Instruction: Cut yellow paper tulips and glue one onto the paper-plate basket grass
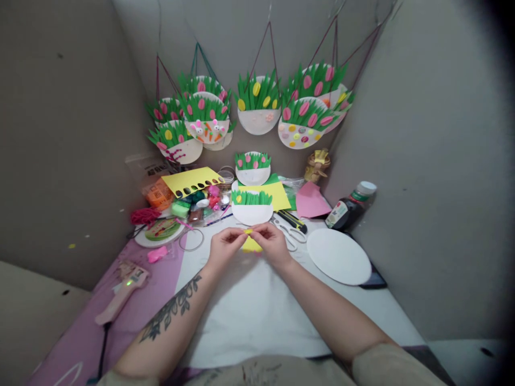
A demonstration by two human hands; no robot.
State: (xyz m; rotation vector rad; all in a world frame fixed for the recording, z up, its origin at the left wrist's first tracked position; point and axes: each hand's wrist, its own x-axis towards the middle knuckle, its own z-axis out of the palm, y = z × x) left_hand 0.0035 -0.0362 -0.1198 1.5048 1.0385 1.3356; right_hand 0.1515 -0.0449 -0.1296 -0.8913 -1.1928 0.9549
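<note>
Yellow paper [251, 246] mid-frame partly hidden by left hand [227, 244] and right hand [273, 245], bottle label [337, 215] at right too small for me to read, dark slab [375, 281] lower right partly under white disc [339, 256]

The light is rather dim and even, and its source is outside the view. The smooth grey walls [438, 161] look dull, while the white sheet [249, 321] over the middle of the worktop [155, 284] is brighter. Beside the left forearm [177, 311] there is a weak, soft shadow. Near the worktop's left edge, a small green lamp [129, 282] glows. Toward its right edge, the dark bottle with white cap [350, 206] leans by wide-lens distortion; its label print is unreadable. Blackness curves along the view's right side.
</note>
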